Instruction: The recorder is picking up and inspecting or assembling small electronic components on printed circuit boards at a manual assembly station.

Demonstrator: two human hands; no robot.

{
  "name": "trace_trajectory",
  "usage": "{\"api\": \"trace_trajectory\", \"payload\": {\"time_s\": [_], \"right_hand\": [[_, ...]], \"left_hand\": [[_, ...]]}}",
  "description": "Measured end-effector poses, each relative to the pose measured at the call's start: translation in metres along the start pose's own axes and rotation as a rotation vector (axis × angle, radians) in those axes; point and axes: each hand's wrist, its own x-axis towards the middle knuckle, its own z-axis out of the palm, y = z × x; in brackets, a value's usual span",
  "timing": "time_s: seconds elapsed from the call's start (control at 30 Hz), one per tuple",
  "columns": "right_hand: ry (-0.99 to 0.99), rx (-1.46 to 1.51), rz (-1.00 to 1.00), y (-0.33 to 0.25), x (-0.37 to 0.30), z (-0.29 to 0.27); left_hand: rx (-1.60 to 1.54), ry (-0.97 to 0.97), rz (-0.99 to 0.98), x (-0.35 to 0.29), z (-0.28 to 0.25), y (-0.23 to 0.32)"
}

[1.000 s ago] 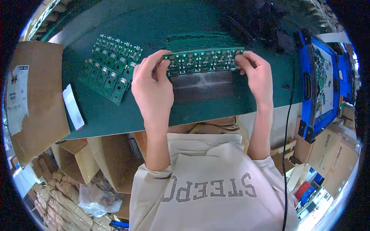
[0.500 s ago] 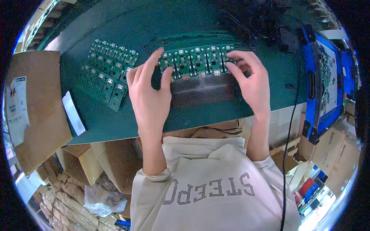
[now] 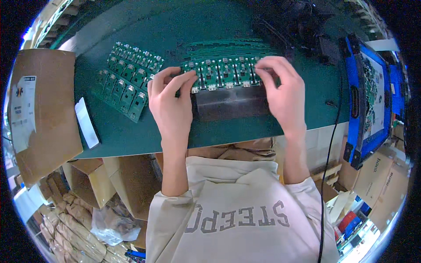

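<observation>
A green circuit board panel [image 3: 226, 72], a row of several small boards with metal connectors, lies across the far edge of a dark flat block [image 3: 232, 105] in front of me. My left hand [image 3: 172, 98] is closed at the panel's left end, thumb and forefinger pinched together near the corner connector. At the opposite end, my right hand [image 3: 286, 94] has thumb and bent fingers on the panel's edge. Its lower fingers are partly hidden behind the hand.
Left on the green table [image 3: 127, 140] lie more circuit board panels [image 3: 125, 90], overlapping. Thin green boards [image 3: 228, 47] are piled behind the held panel. A white strip [image 3: 87, 123] and cardboard box [image 3: 48, 109] stand left; a blue-framed case [image 3: 370, 101] and black cable [image 3: 330, 162] are right.
My left thumb and forefinger, apart before, have closed together at the panel's left end. My right fingers have drawn slightly inward at the right end. The view has shifted a little.
</observation>
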Motion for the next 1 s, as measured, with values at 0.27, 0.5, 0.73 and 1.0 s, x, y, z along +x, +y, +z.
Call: {"api": "trace_trajectory", "payload": {"time_s": [0.27,0.5,0.73,1.0], "right_hand": [[-0.081,-0.047,-0.156,0.005,0.007,0.023],[0.039,0.022,-0.009,0.004,0.007,0.008],[0.196,-0.112,0.06,0.008,0.0,-0.009],[-0.045,-0.11,-0.211,-0.01,0.004,0.047]], "left_hand": [[0.012,-0.026,0.111,0.007,-0.001,0.005],[0.027,-0.106,0.254,0.007,0.009,0.004],[-0.168,-0.033,0.094,0.006,0.002,0.006],[0.095,-0.122,-0.049,-0.012,-0.032,-0.002]]}}
